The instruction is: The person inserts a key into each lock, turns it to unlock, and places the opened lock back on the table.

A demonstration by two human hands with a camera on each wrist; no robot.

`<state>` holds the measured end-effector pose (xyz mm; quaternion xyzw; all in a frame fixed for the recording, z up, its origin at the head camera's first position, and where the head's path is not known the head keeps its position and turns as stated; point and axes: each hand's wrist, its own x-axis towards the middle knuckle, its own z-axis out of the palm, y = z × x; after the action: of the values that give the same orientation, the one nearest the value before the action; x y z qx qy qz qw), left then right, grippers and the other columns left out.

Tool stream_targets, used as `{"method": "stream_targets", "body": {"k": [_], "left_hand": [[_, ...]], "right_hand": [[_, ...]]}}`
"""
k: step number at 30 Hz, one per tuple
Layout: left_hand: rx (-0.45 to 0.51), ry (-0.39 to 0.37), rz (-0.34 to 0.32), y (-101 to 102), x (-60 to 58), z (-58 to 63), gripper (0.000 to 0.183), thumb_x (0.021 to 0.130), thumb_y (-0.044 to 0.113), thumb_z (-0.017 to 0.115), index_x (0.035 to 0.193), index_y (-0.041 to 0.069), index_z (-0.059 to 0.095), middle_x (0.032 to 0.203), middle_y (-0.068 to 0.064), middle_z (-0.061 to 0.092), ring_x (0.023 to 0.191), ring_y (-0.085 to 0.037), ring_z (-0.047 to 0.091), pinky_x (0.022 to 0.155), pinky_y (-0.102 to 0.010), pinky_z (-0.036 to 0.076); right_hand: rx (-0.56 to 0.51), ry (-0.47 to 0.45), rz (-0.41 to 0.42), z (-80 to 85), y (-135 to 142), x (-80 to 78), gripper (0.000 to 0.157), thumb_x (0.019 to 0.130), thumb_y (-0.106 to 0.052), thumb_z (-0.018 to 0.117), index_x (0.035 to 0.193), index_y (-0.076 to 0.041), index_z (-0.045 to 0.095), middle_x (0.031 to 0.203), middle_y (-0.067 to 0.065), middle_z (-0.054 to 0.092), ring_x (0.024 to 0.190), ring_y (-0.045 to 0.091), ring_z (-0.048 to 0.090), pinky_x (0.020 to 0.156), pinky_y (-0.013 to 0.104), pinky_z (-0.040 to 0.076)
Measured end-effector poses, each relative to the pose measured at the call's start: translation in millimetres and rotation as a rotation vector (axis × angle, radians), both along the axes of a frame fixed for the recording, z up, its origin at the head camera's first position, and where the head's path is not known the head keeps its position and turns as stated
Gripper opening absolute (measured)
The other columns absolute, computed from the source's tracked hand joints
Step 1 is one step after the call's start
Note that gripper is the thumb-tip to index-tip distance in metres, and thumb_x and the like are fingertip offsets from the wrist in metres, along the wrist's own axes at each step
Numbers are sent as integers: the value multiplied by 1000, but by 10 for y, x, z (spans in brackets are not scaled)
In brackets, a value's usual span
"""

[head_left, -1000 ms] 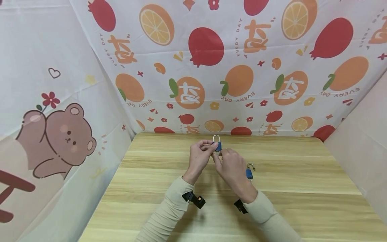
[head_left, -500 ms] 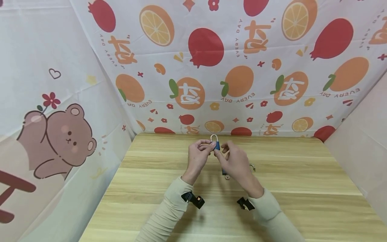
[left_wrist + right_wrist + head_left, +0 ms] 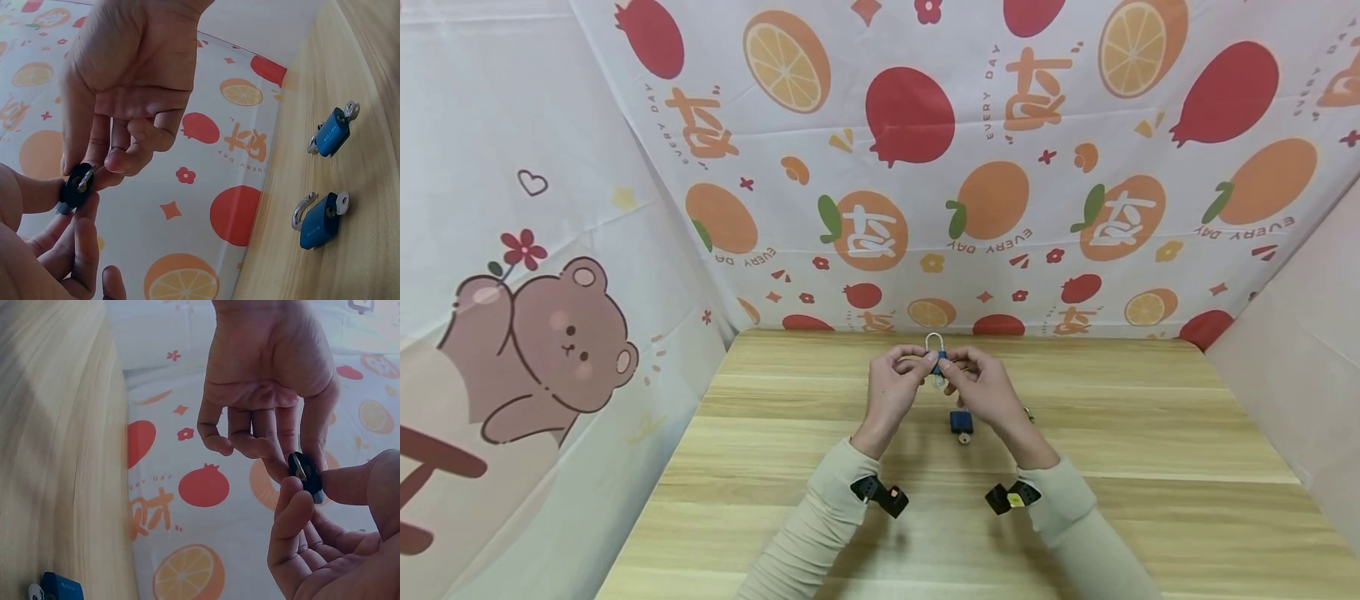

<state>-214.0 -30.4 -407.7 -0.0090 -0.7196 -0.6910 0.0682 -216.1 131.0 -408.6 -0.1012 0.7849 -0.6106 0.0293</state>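
Note:
In the head view a blue padlock [image 3: 938, 360] with a silver U-shaped shackle pointing up is held off the table. My left hand [image 3: 895, 390] pinches its left side between thumb and fingers. From the other side, the thumb and fingers of my right hand [image 3: 985, 387] pinch the same body. A key [image 3: 86, 180] shows at the padlock's underside in the left wrist view. On the wood lie two more blue padlocks, both with keys: one [image 3: 322, 224] has its shackle swung open, and the other [image 3: 333, 136] is farther up that view.
The wooden table [image 3: 820, 533] meets a fruit-print cloth [image 3: 925, 208] at the back. A cloth with a bear print [image 3: 572, 333] hangs at the left. My right hand partly covers one table padlock in the head view.
My right hand has moved off the padlock's lower end and back onto its right side, uncovering a padlock on the table. My left hand stays almost in place, holding the padlock.

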Motion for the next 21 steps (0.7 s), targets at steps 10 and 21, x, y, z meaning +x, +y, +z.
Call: {"method": "stream_targets", "body": {"k": [10, 21], "left_hand": [[-28, -29, 1, -2, -31, -25, 22, 95, 13, 70, 108, -5, 71, 93, -27, 76, 64, -7, 57, 58, -22, 38], [-4, -5, -32, -46, -34, -50, 26, 100, 23, 65, 107, -2, 71, 88, -18, 77, 66, -9, 60, 61, -22, 43]], "right_hand": [[-38, -42, -18, 27, -20, 23, 30, 102, -22, 62, 118, 3, 65, 93, 12, 71, 73, 15, 67, 58, 27, 55], [-36, -58, -56, 31, -42, 23, 27, 102, -20, 63, 114, 4, 67, 84, 2, 66, 70, 13, 62, 60, 28, 55]]}}
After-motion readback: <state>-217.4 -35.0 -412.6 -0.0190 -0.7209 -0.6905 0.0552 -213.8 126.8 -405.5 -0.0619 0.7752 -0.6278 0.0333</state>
